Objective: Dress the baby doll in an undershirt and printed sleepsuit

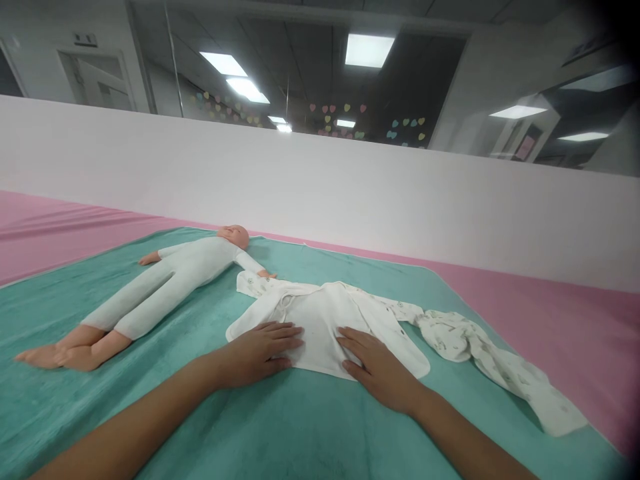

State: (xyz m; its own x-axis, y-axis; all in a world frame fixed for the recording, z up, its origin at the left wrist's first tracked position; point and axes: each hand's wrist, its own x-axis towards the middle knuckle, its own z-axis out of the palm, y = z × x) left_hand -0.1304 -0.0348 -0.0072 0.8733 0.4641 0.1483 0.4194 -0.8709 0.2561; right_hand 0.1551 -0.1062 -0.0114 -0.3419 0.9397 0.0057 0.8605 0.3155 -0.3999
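A: What's the weak spot with the hands placed like that?

B: Drag, I'd say. If the left hand [257,353] or the right hand [377,368] slid while bearing down, the plush underneath could catch the cloth, and the white wrap-front baby top [320,327] might rumple under the palms. A snag on the loose printed baby garment [480,350] could also pull the top askew.

A: How are the hands set?

B: Both are open and palms down, with fingers lightly spread and pressing flat on the top. Neither is pinching anything.

A: And the top?

B: Right under both hands, lying on the teal plush blanket [310,433]. The printed garment trails away past the right hand, toward the blanket's edge.

A: What's past the left hand?

B: A baby doll [170,287] in a white sleepsuit lies on its back, feet nearest that hand, one arm reaching toward the top's far edge. Beyond the blanket are a pink sheet [550,320], then a white wall [320,187], with paper hearts [330,110] on the glass above
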